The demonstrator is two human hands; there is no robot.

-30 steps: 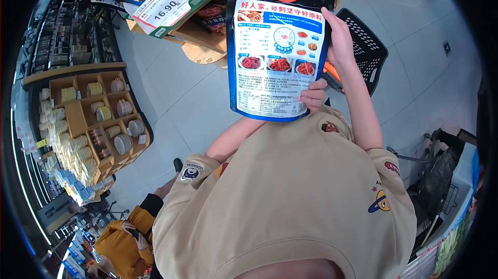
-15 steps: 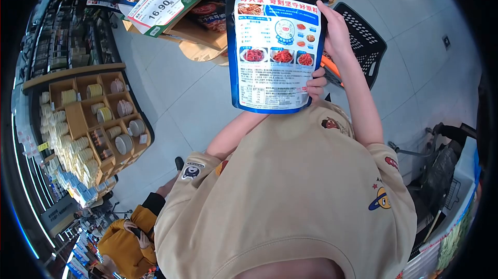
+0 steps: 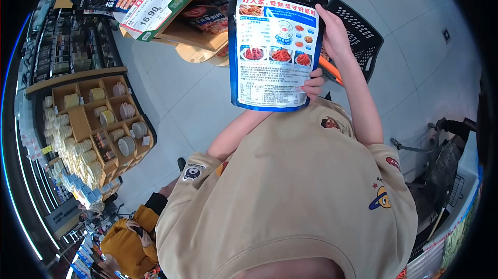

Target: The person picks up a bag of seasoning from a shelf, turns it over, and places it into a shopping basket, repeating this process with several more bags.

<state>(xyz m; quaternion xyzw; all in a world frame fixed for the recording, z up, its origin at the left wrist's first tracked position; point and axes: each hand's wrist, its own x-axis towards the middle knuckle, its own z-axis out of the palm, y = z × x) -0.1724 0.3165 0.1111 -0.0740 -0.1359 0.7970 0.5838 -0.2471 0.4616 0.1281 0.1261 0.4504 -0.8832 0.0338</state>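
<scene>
A blue and black seasoning pouch (image 3: 275, 45) is held up in front of my chest. Its printed back, with small crayfish-dish pictures and text, faces me. My right hand (image 3: 336, 36) grips the pouch's upper right edge. From the left my other forearm passes behind the pouch, and the fingers of my left hand (image 3: 314, 83) curl around its lower right edge; the rest of that hand is hidden.
A wooden shelf (image 3: 202, 40) with more pouches and a 16.90 price sign (image 3: 150, 12) stands ahead. A black shopping basket (image 3: 358, 25) with an orange handle is beyond my right hand. Bowls fill a wooden rack (image 3: 78, 123) at left. A person in a mustard top (image 3: 124, 245) is lower left.
The pouch tilts slightly differently, its lower edge a little higher and further left. Both hands keep their hold. The surroundings shift slightly in view.
</scene>
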